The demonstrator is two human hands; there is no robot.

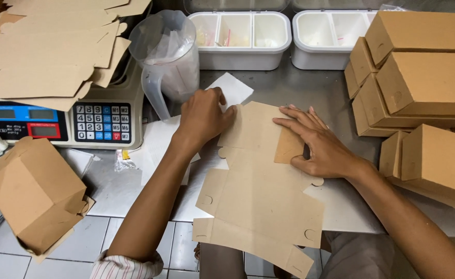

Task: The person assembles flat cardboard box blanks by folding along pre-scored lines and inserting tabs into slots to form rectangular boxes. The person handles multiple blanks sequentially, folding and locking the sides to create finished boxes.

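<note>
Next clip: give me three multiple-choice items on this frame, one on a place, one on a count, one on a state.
1. Where is the scale?
A. left of the left hand
B. right of the folded boxes
C. inside a tub

2. How many compartments show in the left white tub?
A. one
B. three
C. five

3. What state is the carton blank under the hands?
A. fully assembled
B. mostly flat, one flap folded over
C. torn in half

Answers: 1 A, the scale sits at the left edge beyond the left hand. 2 B, two dividers make three sections. 3 B, the right hand presses a folded flap.
</note>
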